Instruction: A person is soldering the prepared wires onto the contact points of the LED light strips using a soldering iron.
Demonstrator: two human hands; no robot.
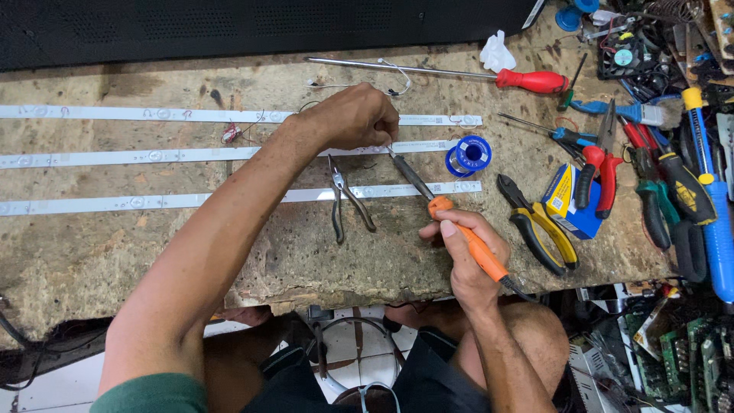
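My right hand (468, 252) grips an orange-handled soldering iron (447, 218) whose dark tip reaches up to the middle white light strip (153, 156). My left hand (353, 116) rests closed over that same strip beside the iron's tip, pinching something thin that I cannot make out. Small grey pliers (342, 200) lie on the bench between my hands. A blue spool of solder wire (469, 156) sits just right of the tip. Two more white strips, an upper one (115, 114) and a lower one (153, 201), run parallel across the worn wooden bench (92, 252).
A red-handled screwdriver (489, 75) lies at the back. Yellow-handled cutters (539, 229), a blue and yellow box (569, 200), red-handled pliers (598, 164) and several other tools crowd the right end. Circuit boards (680, 344) lie below right. My knees show under the bench edge.
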